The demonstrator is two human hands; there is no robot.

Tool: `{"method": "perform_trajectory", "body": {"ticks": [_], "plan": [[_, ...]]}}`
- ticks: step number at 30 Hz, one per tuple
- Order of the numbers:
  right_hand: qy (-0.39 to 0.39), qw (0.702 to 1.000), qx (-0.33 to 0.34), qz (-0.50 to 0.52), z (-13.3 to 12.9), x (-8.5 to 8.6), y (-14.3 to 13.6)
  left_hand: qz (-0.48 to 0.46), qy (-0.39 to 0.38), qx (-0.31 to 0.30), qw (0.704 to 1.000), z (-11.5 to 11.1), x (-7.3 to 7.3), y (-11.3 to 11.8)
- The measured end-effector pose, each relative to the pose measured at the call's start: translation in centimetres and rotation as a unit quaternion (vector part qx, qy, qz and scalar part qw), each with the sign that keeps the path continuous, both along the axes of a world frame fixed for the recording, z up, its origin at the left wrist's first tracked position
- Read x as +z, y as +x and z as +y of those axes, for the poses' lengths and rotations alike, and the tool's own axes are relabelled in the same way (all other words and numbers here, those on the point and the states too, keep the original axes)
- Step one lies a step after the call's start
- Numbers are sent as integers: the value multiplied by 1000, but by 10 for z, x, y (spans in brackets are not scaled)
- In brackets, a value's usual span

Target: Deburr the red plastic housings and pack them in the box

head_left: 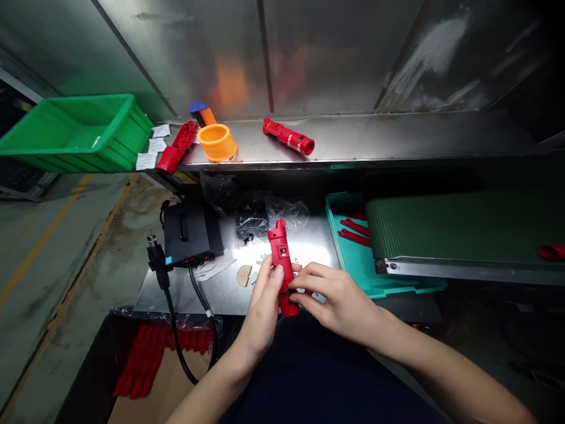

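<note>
My left hand (262, 312) is wrapped round a red tubular plastic housing (279, 250), with the thumb pressed on its front. The housing stands nearly upright above the metal bench and has a small slot in its upper half. Fingers of my right hand (338, 294) pinch a small black part (288, 292) against the housing's lower right side. That part is mostly covered by the fingertips, so its shape cannot be made out. Behind the housing, a clear bag of small black pieces (252, 218) lies on the bench, with a beige half-round piece (243, 275) nearer me.
On the shelf are a red housing (289, 136), an open red shell (178, 147), an orange ring (217, 143) and a green bin (126, 138). A black power box (188, 232) with cables stands left. A teal tray (348, 265) lies partly under a green conveyor (450, 227). Red housings (145, 359) fill a box below.
</note>
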State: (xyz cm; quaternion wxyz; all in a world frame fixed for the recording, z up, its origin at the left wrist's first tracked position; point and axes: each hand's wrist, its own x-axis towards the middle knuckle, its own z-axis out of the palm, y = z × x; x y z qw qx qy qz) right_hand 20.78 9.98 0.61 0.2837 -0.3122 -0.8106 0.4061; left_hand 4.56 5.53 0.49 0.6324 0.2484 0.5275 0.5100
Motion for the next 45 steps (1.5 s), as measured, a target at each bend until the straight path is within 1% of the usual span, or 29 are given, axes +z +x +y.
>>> {"method": "perform_trajectory", "body": {"ticks": [2, 4, 6, 8, 11, 14, 16, 20, 21, 24, 25, 26, 27, 28, 29, 30, 31, 32, 33, 34, 35, 37, 39, 40, 42, 45], "plan": [[-43, 998, -27, 33, -1, -1, -5, -65, 7, -2, 998, -1, -1, -5], [-57, 991, -89, 81, -7, -3, -12, -99, 19, 17, 995, -2, -3, -9], [-28, 979, -164, 116, -16, -5, -20, -104, 33, 37, 993, -3, -5, -13], [20, 970, -208, 121, -26, -7, -30, -108, 43, 47, 992, -4, -7, -16], [90, 968, -216, 92, -36, -12, -47, -110, 62, 66, 990, -6, -11, -21], [144, 962, -224, 60, -37, -15, -62, -92, 80, 87, 989, -8, -14, -24], [150, 958, -240, 54, -34, -16, -71, -87, 88, 94, 988, -8, -15, -25], [136, 954, -261, 62, -32, -17, -83, -100, 102, 101, 985, -7, -18, -29], [153, 952, -261, 54, -32, -19, -85, -100, 106, 101, 984, -6, -19, -30], [246, 937, -249, 8, -35, -24, -87, -96, 116, 101, 984, -4, -22, -35], [261, 935, -242, 1, -35, -25, -86, -95, 115, 104, 983, -3, -22, -36], [250, 939, -237, 3, -35, -26, -85, -95, 113, 108, 983, -2, -23, -38], [210, 948, -237, 17, -34, -26, -83, -97, 109, 111, 983, -1, -24, -40], [142, 960, -239, 43, -32, -26, -81, -101, 106, 111, 983, 1, -25, -42], [50, 966, -240, 77, -30, -25, -79, -105, 104, 109, 983, 2, -26, -44], [-53, 963, -238, 112, -27, -24, -77, -111, 105, 100, 983, 3, -27, -45], [-149, 950, -232, 144, -24, -24, -75, -120, 108, 87, 983, 3, -28, -46], [-228, 933, -222, 169, -20, -23, -74, -129, 113, 71, 983, 4, -29, -46], [-285, 917, -208, 186, -16, -23, -73, -137, 119, 55, 982, 4, -31, -46], [-323, 905, -195, 198, -12, -24, -73, -143, 125, 42, 981, 5, -33, -45], [-344, 898, -184, 204, -8, -25, -73, -147, 129, 32, 980, 5, -36, -44], [-360, 894, -171, 206, -1, -31, -75, -147, 128, 25, 980, 7, -41, -43], [-362, 896, -170, 191, 4, -42, -75, -143, 113, 38, 982, 9, -47, -43], [-360, 899, -175, 176, 6, -51, -73, -142, 103, 45, 984, 11, -49, -44], [-346, 906, -202, 135, 8, -75, -63, -142, 78, 56, 985, 13, -55, -49], [-289, 911, -292, 28, 6, -124, -35, -133, 32, 77, 988, 14, -63, -58]]}}
